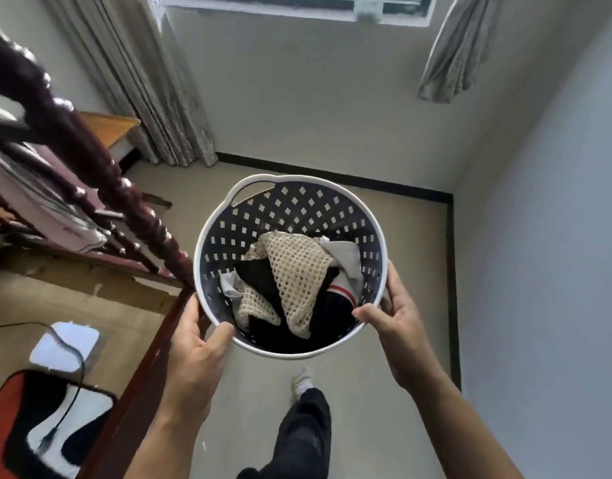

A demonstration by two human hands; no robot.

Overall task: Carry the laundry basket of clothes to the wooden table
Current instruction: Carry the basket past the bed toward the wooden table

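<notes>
Laundry basket point(290, 216) rim gripped between both hands' fingers point(225, 331).

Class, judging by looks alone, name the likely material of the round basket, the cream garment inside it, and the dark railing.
Basket: moulded plastic, smooth matt, regular diamond cut-outs. Cream garment: open knit or crochet yarn, probably cotton; holes show. Railing: turned wood, glossy dark varnish with highlights.

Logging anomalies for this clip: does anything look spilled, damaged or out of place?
Nothing spilled: the clothes sit inside the round white-rimmed perforated plastic laundry basket, held level by left hand and right hand. One oddity: a black cable trails loose across the floor.
</notes>
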